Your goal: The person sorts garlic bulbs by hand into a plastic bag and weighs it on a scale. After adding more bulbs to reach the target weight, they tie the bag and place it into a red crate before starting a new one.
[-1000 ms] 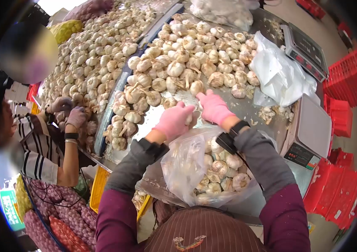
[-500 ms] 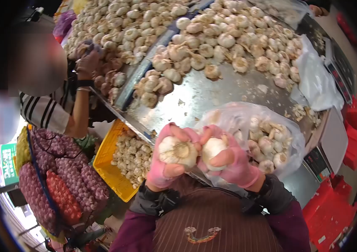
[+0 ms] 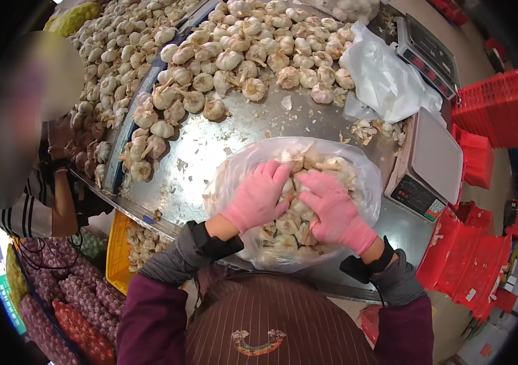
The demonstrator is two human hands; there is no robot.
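Observation:
A clear plastic bag (image 3: 365,176) full of garlic bulbs (image 3: 298,228) lies wide-mouthed on the metal table in front of me. My left hand (image 3: 259,196), in a pink glove, rests over the garlic at the bag's left side, fingers stretched forward and thumb apart. On the right of the same bag, my right hand (image 3: 334,213) lies palm down on the bulbs with its gloved fingers spread. Neither hand shows a bulb in its grasp, though the palms are hidden.
A heap of loose garlic (image 3: 228,58) covers the table's far side. Right of the bag are a scale (image 3: 432,161), white plastic bags (image 3: 378,76) and red baskets (image 3: 496,109). A person in a striped sleeve (image 3: 34,213) works at left, near a yellow crate (image 3: 117,252).
The bulbs held in both hands are no longer seen there. Both hands moved from near my body onto the garlic in the bag. My view has turned rightward.

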